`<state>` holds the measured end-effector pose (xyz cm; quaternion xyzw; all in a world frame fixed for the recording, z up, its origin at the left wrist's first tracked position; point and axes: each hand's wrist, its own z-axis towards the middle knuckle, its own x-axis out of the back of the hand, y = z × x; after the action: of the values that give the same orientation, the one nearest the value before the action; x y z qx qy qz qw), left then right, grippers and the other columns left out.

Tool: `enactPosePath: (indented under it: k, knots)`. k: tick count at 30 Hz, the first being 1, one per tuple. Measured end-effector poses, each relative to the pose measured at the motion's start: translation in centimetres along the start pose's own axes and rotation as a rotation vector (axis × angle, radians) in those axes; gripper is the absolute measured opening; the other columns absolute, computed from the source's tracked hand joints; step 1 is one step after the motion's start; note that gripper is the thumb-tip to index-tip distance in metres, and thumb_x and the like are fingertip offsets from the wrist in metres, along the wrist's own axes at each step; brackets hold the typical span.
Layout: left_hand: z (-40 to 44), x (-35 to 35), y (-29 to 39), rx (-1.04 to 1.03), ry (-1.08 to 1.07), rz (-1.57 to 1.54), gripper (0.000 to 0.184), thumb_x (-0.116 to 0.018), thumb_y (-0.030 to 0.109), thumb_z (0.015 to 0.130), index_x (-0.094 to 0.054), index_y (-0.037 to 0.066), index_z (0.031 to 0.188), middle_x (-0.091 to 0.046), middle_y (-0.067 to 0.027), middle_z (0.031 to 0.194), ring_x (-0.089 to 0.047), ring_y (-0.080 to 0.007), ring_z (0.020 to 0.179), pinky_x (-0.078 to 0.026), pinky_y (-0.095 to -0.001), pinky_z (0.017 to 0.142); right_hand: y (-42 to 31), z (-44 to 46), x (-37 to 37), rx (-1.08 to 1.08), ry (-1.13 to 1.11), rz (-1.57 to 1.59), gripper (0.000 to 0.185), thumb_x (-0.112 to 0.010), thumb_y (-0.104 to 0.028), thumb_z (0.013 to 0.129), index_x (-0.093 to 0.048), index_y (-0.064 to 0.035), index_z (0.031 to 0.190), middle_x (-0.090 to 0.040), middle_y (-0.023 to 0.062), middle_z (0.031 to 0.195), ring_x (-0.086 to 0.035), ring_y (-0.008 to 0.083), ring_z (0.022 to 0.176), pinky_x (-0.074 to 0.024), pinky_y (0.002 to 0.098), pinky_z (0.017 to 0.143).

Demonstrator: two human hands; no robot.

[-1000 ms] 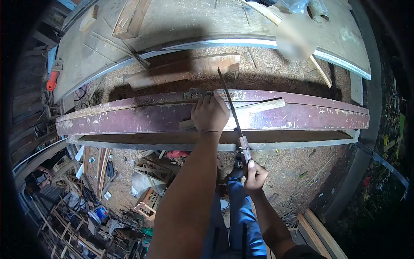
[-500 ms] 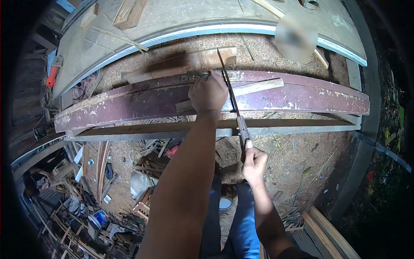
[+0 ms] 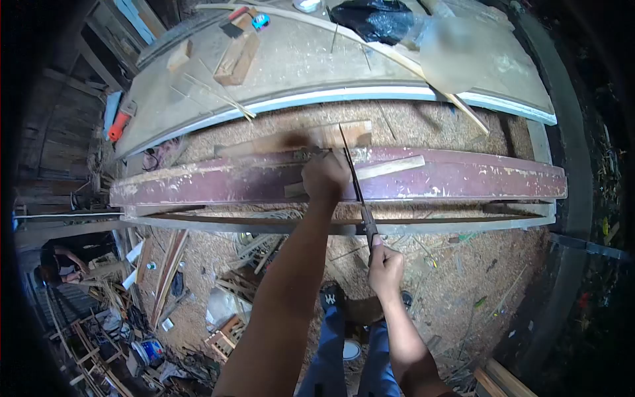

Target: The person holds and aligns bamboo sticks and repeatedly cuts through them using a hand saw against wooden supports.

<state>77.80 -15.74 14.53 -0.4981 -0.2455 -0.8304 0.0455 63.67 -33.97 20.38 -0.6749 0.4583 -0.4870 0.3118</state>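
Observation:
My right hand [image 3: 385,266] is closed round the handle of a long, thin-bladed tool [image 3: 354,178], perhaps a saw. Its dark blade points away from me across a worn maroon board [image 3: 251,182]. Just left of the blade, my left hand [image 3: 325,175] is closed on the board's far part, blurred; what its fingers grip is hidden. A pale wood strip [image 3: 394,167] lies slantwise on the board, passing beneath my left hand and the blade. Beyond the board, a brown plank [image 3: 264,141] rests on the shavings.
A large panel [image 3: 311,66] at the top bears a wood block [image 3: 237,59], a black plastic bag [image 3: 374,20] and long strips. An orange-handled tool [image 3: 119,124] lies at left. Another person [image 3: 63,264] is at far left. Scrap wood [image 3: 231,337] lies below.
The view has shifted, showing more of the far panel and the person at left. Both hands stay near the maroon board, the right one still holding the tool.

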Motion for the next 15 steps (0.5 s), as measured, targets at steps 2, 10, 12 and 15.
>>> enactPosePath:
  k: [2, 10, 12, 15]
  knots:
    - [-0.1, 0.1, 0.1, -0.026, 0.034, -0.093, 0.043, -0.053, 0.021, 0.095, -0.066, 0.005, 0.056, -0.065, -0.0207, 0.061, -0.065, -0.0406, 0.055, -0.055, -0.0502, 0.055, -0.4, 0.3, -1.1, 0.026, 0.012, 0.026, 0.056, -0.055, -0.029, 0.106, -0.051, 0.0025, 0.060, -0.036, 0.0016, 0.050, -0.032, 0.0083, 0.051, -0.0249, 0.0355, 0.046]
    - [-0.1, -0.1, -0.1, 0.052, -0.037, -0.012, 0.041, -0.054, 0.020, 0.093, -0.066, 0.005, 0.058, -0.066, -0.0191, 0.062, -0.066, -0.0387, 0.056, -0.056, -0.0477, 0.057, 1.2, -1.6, 0.6, 0.070, 0.008, 0.011, 0.054, -0.056, -0.027, 0.105, -0.052, 0.0046, 0.061, -0.036, 0.0062, 0.050, -0.034, 0.0109, 0.050, -0.0268, 0.0377, 0.046]
    - [0.1, 0.0, 0.2, 0.022, 0.001, -0.028, 0.040, -0.054, 0.019, 0.092, -0.066, 0.005, 0.057, -0.066, -0.0190, 0.062, -0.066, -0.0383, 0.056, -0.056, -0.0468, 0.057, 0.1, -0.1, -0.3, 0.073, 0.048, -0.046, 0.057, -0.056, -0.030, 0.105, -0.051, 0.0057, 0.061, -0.038, 0.0070, 0.049, -0.034, 0.0126, 0.048, -0.0284, 0.0390, 0.047]
    - [0.0, 0.1, 0.1, 0.001, 0.048, -0.062, 0.039, -0.054, 0.019, 0.091, -0.066, 0.004, 0.058, -0.066, -0.0200, 0.063, -0.066, -0.0387, 0.055, -0.056, -0.0468, 0.057, -1.6, 2.2, -1.4, 0.076, 0.017, 0.036, 0.058, -0.056, -0.031, 0.105, -0.050, 0.0057, 0.060, -0.037, 0.0065, 0.049, -0.034, 0.0129, 0.048, -0.0282, 0.0386, 0.046]
